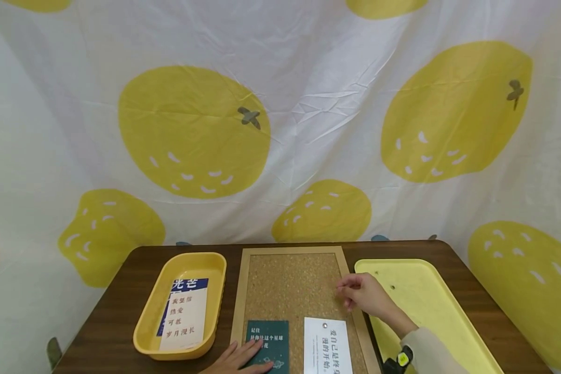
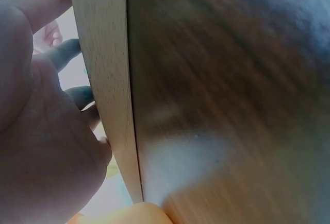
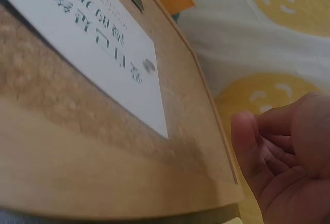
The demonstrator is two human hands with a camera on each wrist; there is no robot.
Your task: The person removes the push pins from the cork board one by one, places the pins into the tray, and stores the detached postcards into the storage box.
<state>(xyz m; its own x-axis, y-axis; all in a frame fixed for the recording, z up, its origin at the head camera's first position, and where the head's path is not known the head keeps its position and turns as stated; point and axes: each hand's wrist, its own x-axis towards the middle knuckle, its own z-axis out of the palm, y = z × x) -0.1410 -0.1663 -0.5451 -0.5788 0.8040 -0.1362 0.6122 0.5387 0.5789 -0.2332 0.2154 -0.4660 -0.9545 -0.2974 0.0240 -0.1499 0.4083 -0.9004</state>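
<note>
A cork board in a light wooden frame lies on the table. Its lower left bears a dark green card with white writing. My left hand rests on that card's left side, fingers stretched out. To the right lies a white card with a round pin near its top. Over the board's right edge, my right hand is raised with its fingers bent. In the right wrist view its thumb meets the index finger; I cannot tell whether something small is between them.
A deep yellow basket on the left holds a blue card and a cream card. At the right, a pale yellow tray carries small pins. Behind the dark wooden table hangs a lemon-patterned curtain.
</note>
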